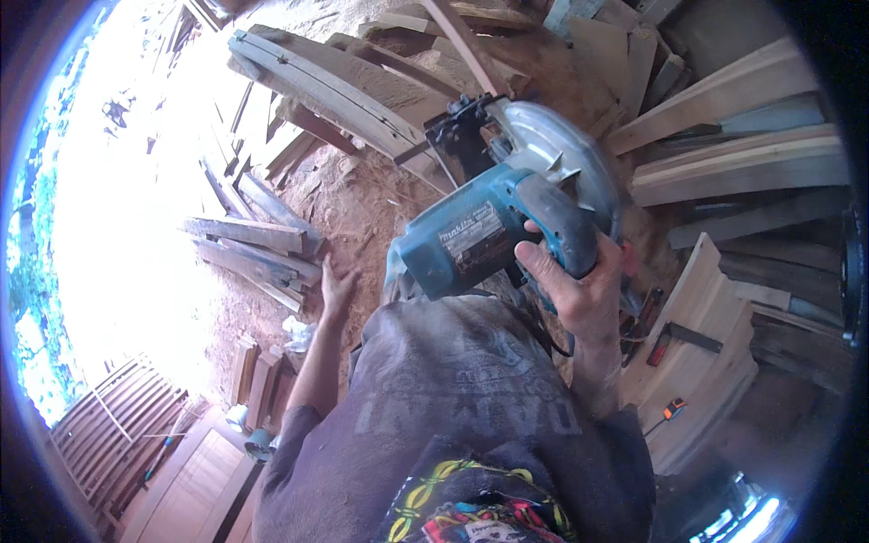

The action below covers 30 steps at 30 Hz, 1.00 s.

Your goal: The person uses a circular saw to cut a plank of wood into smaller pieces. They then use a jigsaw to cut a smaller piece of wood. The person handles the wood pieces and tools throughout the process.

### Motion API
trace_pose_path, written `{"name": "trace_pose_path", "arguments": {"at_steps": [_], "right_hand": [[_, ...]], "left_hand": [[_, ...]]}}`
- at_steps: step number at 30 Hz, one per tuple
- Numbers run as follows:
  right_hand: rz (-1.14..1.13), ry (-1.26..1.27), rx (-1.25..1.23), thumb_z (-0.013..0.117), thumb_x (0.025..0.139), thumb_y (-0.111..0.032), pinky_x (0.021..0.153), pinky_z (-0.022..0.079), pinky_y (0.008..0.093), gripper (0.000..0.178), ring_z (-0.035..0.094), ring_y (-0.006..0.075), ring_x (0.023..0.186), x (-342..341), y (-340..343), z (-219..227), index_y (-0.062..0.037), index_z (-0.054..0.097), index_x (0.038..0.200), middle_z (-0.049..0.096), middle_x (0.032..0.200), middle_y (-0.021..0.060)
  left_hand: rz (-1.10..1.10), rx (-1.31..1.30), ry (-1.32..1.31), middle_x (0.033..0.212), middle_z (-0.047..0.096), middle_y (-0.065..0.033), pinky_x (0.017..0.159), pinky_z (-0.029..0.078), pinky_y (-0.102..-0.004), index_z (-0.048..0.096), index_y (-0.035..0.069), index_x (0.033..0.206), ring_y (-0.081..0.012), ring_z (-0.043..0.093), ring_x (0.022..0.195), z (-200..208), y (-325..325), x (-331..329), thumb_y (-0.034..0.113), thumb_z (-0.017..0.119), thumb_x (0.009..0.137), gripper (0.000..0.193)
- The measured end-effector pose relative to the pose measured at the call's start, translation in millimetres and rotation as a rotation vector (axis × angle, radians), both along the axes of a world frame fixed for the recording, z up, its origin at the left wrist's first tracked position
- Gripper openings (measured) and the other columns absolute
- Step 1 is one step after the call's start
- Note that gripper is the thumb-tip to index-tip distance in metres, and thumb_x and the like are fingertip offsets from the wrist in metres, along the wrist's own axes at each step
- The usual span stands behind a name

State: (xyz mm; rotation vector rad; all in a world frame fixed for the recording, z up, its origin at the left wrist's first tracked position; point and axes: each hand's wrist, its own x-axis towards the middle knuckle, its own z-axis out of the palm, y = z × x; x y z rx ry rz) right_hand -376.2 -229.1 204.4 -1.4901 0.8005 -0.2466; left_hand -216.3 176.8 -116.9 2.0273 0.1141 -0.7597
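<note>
My right hand (579, 294) is wrapped round the black rear handle of a teal circular saw (466, 233). The saw is held in front of my body, its silver blade guard (561, 149) on the far right side and its black base plate toward the far side. A thin wooden strip (466, 45) runs away from the guard; whether the saw touches it, I cannot tell. My left hand (339, 285) is empty, its fingers stretched out and apart. Nearest to it are the ends of several stacked wood pieces (262, 258).
Sawdust covers the ground. A long thick timber (344, 104) lies beyond the saw, and boards (742, 167) are piled at right. On a wide plank (697, 299) rest a try square (683, 338) and an orange tape measure (674, 409). A panel (190, 480) stands lower left.
</note>
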Motion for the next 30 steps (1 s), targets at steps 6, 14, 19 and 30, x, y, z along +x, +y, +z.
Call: {"name": "trace_pose_path", "arguments": {"at_steps": [6,14,19,30], "right_hand": [[-0.220,-0.141,0.094,0.084,0.094,-0.006,0.052,0.038,0.0216,0.023,0.051,0.0041,0.058,-8.0,3.0,-1.8,-0.0028,0.075,0.115,0.062,0.071,-0.0034],[-0.207,-0.170,-0.058,0.083,0.095,-0.006,0.054,0.039,0.0244,0.023,0.050,0.0063,0.058,-25.3,-5.5,-1.6,-0.0004,0.074,0.116,0.061,0.073,-0.0022],[-0.082,-0.096,-0.147,0.086,0.094,-0.013,0.072,0.053,0.0288,0.026,0.066,0.0113,0.079,-23.9,3.3,3.2,0.0003,0.075,0.114,0.072,0.088,0.0021],[0.302,-0.089,-0.101,0.084,0.094,-0.014,0.080,0.060,0.0371,0.029,0.076,0.0220,0.091,12.6,40.8,-23.4,-0.0012,0.072,0.116,0.078,0.094,0.0143]], "left_hand": [[0.154,0.081,0.232,0.164,0.047,-0.0207,0.093,0.059,-0.0388,0.024,0.005,0.171,-0.0294,0.066,0.126,-1.4,-1.0,-44.9,0.024,0.090,0.089,0.107],[0.286,-0.107,0.008,0.156,0.056,-0.0152,0.089,0.059,-0.0365,0.037,0.005,0.165,-0.0236,0.066,0.119,28.9,13.2,-7.7,0.019,0.085,0.095,0.085],[0.261,-0.283,-0.263,0.145,0.064,-0.0132,0.092,0.058,-0.0328,0.045,0.005,0.161,-0.0206,0.067,0.119,104.2,-45.1,23.0,0.017,0.079,0.101,0.070],[-0.249,-0.591,-0.667,0.135,0.069,-0.0166,0.095,0.061,-0.0363,0.052,-0.001,0.152,-0.0250,0.073,0.115,286.0,-221.7,34.9,0.004,0.075,0.102,0.056]]}}
